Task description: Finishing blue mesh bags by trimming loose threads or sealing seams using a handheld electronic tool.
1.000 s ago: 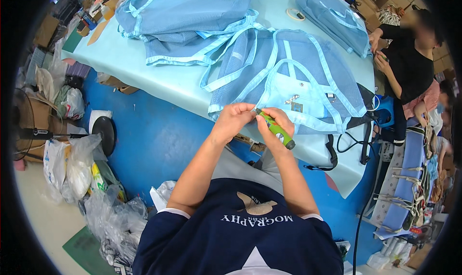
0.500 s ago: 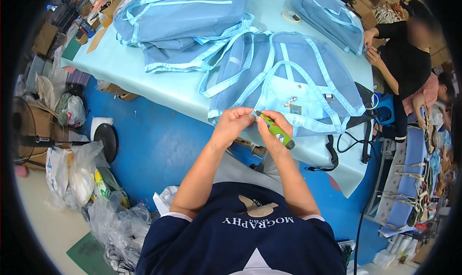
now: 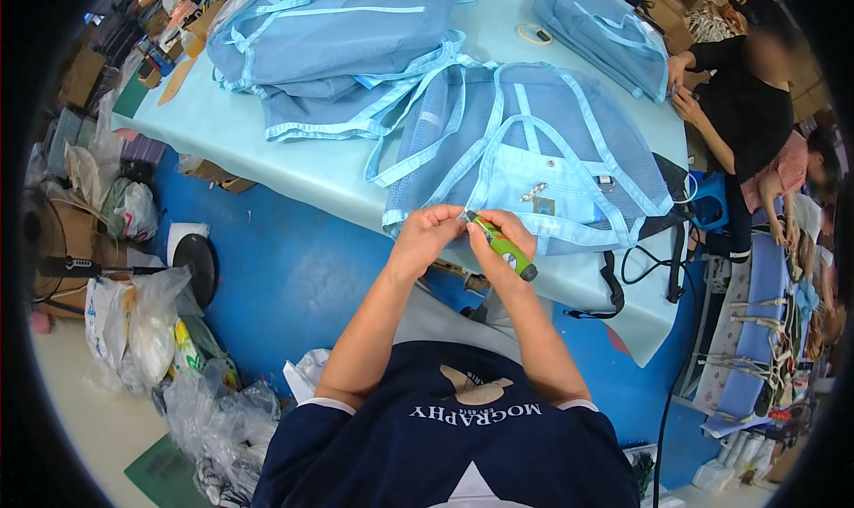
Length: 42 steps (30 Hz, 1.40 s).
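Note:
My right hand (image 3: 503, 243) is closed around a thick green pen-shaped tool (image 3: 509, 254) with dark ends; its narrow tip points up and left toward my left fingers. I cannot make out its exact kind. My left hand (image 3: 431, 237) is closed in a pinch at the near edge of a blue mesh bag (image 3: 569, 179), beside the tip. What it pinches is too small and covered to tell. The bag lies flat on the table, with light blue straps (image 3: 583, 143) looped over it. A light blue pocket (image 3: 534, 174) with small metal fittings faces up.
More blue mesh bags (image 3: 347, 36) are piled at the far left of the table (image 3: 294, 165). Another bag (image 3: 600, 28) lies far right, where a co-worker's hands (image 3: 683, 94) touch it. A tape roll (image 3: 534, 33) sits between. Black straps (image 3: 614, 286) hang over the near right edge.
Both hands stay at the bag's edge. The green tool has shifted slightly left and its tip sits a little closer to my left fingers.

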### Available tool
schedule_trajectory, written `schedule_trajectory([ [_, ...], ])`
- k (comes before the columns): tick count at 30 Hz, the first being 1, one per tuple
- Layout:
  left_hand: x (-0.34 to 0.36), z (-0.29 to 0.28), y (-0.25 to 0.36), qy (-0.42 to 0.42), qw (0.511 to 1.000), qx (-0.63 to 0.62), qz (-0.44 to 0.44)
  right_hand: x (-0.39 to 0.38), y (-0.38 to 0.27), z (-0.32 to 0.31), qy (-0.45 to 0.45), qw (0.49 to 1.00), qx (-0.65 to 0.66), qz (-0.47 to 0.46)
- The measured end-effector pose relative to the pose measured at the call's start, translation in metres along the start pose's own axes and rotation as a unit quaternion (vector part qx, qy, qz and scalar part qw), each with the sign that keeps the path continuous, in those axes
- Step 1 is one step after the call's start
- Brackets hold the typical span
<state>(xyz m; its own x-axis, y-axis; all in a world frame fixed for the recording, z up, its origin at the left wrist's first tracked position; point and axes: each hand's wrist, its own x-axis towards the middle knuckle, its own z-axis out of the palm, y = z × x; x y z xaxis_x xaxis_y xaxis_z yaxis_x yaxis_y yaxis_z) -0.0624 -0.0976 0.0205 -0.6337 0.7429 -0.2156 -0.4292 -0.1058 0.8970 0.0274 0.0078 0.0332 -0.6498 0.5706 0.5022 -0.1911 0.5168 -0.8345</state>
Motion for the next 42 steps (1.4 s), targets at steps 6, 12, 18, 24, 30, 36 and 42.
schedule_trajectory([
  [6,0.002,0.002,0.002,0.006,1.0,0.007,-0.005,0.004,0.006,0.003,0.015,1.0,0.004,0.001],
  [12,0.001,0.005,-0.001,0.007,1.0,-0.005,0.008,0.002,0.006,-0.001,0.005,1.0,-0.011,0.026],
  [18,0.004,-0.003,-0.009,-0.001,1.0,0.011,0.011,-0.001,0.006,-0.002,-0.015,0.999,-0.005,-0.049],
  [24,0.006,-0.002,-0.012,0.003,1.0,0.015,0.005,-0.007,0.017,0.003,0.008,1.0,-0.01,0.027],
  [30,0.022,-0.012,-0.026,0.022,0.999,0.02,-0.027,-0.006,0.037,0.003,-0.042,0.998,-0.012,0.046],
  [36,0.031,-0.019,-0.026,0.027,0.999,-0.01,-0.022,0.008,0.031,-0.004,-0.026,0.966,0.061,0.25],
  [42,0.028,-0.02,-0.026,0.022,0.998,-0.037,-0.051,-0.003,0.044,-0.001,-0.054,0.98,0.071,0.18],
])
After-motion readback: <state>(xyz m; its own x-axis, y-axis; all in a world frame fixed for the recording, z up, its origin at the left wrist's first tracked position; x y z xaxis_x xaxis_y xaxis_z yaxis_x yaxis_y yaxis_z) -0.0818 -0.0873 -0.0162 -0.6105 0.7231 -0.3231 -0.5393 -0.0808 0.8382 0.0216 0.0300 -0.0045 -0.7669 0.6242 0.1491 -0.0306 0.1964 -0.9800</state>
